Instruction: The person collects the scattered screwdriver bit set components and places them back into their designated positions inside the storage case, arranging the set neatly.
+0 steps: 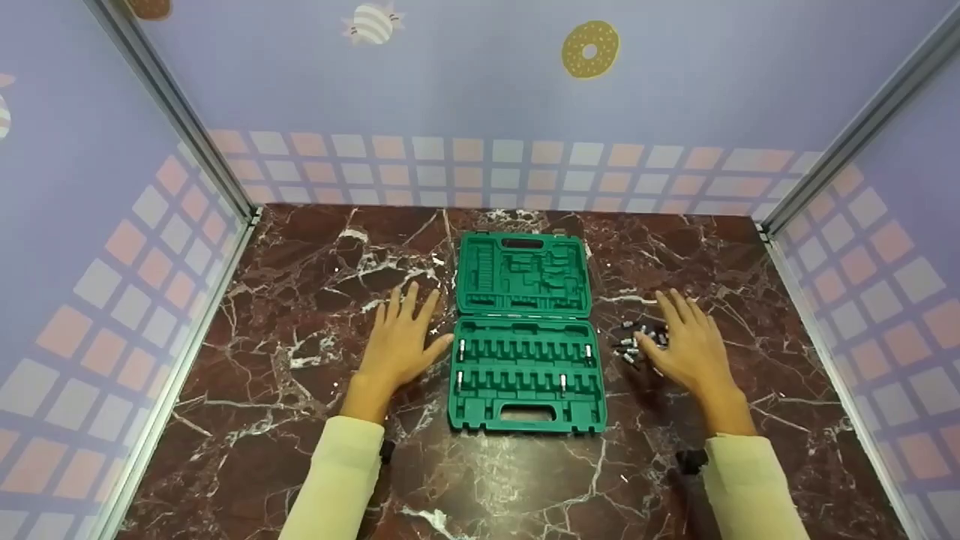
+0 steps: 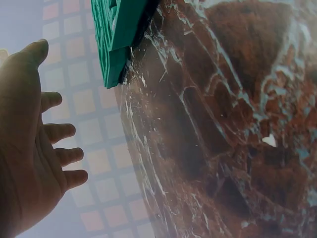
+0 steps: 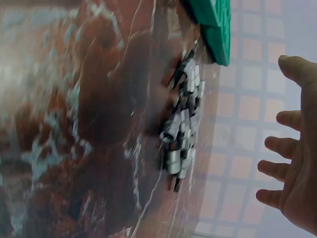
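An unfolded green plastic tool case [image 1: 525,416] lies in the middle of the table, its moulded lid half [image 1: 487,304] away from me. Two slotted rows cross the near half, each with two silver-and-dark socket bits [image 1: 562,384] standing in it. My left hand [image 1: 397,345] is spread beside the case's left edge, thumb toward it, palm bare in the left wrist view. To the right of the case, my right hand [image 1: 694,349] hovers with fingers apart over a loose pile of similar socket bits [image 3: 181,124]. It partly covers the pile in the head view and holds nothing.
The table [image 1: 300,450] has a dark red marble pattern with white veins. Lilac panels with a checked band enclose it at the back [image 1: 480,90], left [image 1: 75,262] and right [image 1: 900,300], joined by metal corner posts. The case has handle cutouts at both ends.
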The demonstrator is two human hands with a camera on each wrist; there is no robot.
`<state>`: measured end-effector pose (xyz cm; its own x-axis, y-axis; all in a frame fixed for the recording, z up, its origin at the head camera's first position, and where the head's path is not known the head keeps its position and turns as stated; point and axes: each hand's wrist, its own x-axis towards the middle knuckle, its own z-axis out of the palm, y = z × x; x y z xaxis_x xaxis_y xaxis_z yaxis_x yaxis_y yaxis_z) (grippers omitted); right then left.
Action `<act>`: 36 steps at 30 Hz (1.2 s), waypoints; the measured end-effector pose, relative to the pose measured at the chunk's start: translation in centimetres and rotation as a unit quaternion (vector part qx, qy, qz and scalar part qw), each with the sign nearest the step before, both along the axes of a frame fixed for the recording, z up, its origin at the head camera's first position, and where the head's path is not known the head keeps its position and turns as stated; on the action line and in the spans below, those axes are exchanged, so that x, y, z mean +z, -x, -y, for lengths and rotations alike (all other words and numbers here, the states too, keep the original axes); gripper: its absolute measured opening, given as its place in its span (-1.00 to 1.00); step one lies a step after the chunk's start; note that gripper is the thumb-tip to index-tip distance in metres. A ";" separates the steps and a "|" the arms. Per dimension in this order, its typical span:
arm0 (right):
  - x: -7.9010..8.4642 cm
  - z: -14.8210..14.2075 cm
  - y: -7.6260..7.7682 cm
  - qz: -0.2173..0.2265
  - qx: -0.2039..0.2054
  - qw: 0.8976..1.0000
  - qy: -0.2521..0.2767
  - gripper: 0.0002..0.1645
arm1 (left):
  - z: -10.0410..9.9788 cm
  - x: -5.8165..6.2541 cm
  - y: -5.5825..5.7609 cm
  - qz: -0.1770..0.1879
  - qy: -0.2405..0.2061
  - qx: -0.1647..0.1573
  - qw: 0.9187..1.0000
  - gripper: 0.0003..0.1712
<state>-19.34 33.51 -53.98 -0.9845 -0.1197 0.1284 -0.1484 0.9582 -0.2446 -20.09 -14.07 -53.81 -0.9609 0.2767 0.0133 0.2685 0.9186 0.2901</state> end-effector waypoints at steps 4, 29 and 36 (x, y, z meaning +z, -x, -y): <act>-0.4 -0.8 0.1 -0.014 0.008 0.999 0.031 -0.02 | 0.1 0.0 0.1 0.007 -0.011 -0.001 1.000 -0.06; -1.7 -6.0 0.1 0.034 0.011 0.990 0.138 -0.17 | -1.4 -0.4 0.6 0.086 -0.211 0.014 0.974 -0.15; -2.3 -7.0 0.0 0.045 -0.003 0.986 0.160 -0.21 | -1.8 -1.0 0.8 0.086 -0.249 0.035 0.964 -0.17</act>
<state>-19.29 40.54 -56.29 -0.9942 -0.0805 0.0714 -0.1065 0.8303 -0.5470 -20.91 -12.28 -54.78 -0.9769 0.2113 -0.0335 0.1195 0.6687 0.7338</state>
